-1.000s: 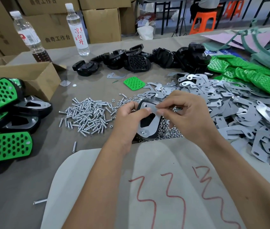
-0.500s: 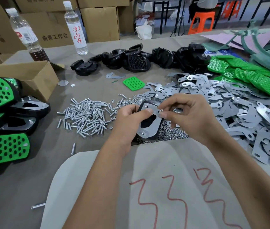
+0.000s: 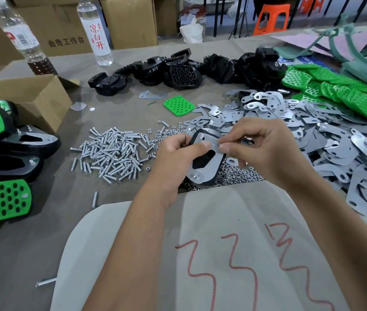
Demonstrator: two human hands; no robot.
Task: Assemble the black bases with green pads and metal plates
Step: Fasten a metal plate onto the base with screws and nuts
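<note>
Between both hands' grip, metal plate atop black base.

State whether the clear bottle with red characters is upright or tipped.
Upright: the clear plastic water bottle with red characters stands on its base on the grey table, neck topmost.

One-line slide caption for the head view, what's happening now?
Both hands, left and right, hold a black base with a metal plate on it above piled screws.

Both forearms reach forward, the hands meeting at centre. The left hand is curled, thumb lying on top. The right hand pinches with thumb and forefinger, other fingers bent.
</note>
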